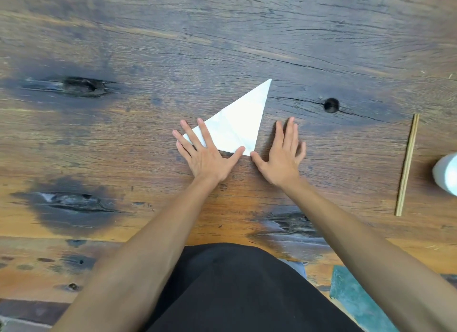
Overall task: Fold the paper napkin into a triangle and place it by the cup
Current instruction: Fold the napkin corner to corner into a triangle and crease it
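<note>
A white paper napkin (pixel 241 124), folded into a triangle, lies flat on the wooden table (pixel 222 47) with one tip pointing up and right. My left hand (pixel 206 153) rests flat on its lower left part, fingers spread, thumb along the bottom edge. Just right of the napkin's lower corner, my right hand (pixel 282 155) lies flat on the wood with fingers apart, its thumb tip at that corner. A white cup (pixel 446 173) is cut off by the right edge of the view, well away from the napkin.
A pair of light wooden chopsticks (pixel 407 165) lies lengthwise between my right hand and the cup. A dark knot hole (pixel 331 105) marks the wood right of the napkin. The table's near edge runs in front of my black clothing (pixel 237 289).
</note>
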